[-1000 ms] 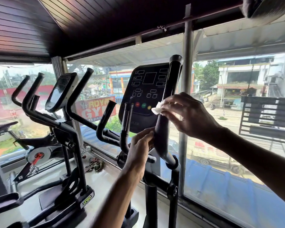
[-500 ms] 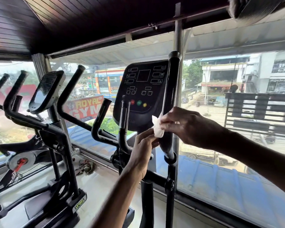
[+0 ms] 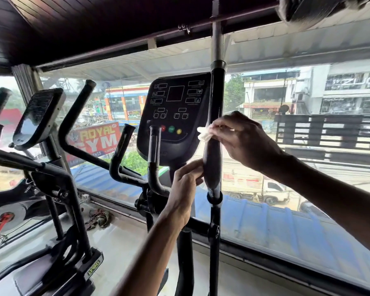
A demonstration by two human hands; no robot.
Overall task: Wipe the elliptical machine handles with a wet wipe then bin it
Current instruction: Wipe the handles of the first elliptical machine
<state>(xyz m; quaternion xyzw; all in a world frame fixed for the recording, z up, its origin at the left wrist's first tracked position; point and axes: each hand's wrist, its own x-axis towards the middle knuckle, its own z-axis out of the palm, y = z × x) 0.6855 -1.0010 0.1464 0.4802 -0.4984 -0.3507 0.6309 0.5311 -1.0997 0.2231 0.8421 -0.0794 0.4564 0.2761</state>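
The wet wipe (image 3: 203,133) is held bunched against the tall black handle (image 3: 212,167) of the elliptical, about halfway up the bar, with a white corner showing at nine o'clock of it. It is pinched there by the right hand (image 3: 242,139), which comes in from three o'clock with its fingers curled round the bar over the wipe. At seven o'clock of the wipe, the thick padded part of the same handle is steadied by the left hand (image 3: 185,186). Its fingers are curled against the near side, but how far they close round the grip cannot be told.

Just behind the handle, at ten o'clock of the wipe, the console (image 3: 173,116) is seen with its coloured buttons. A short handle (image 3: 153,154) stands at nine o'clock. Further out at nine o'clock a second machine (image 3: 39,118) is parked, and the window (image 3: 297,199) runs behind everything. A rag (image 3: 98,217) lies on the floor at seven o'clock. No bin is seen.

Several slips can be expected from here. Because the wipe is small and wadded, only a narrow strip is likely to be cleaned at each pass, so the far side of the bar could be missed. If the pinch is loosened while sliding, the wipe could be dropped to the floor. The tall handle probably pivots, so it could swing away if the left hand's hold is released under pressure. The short handle could also be left unwiped.
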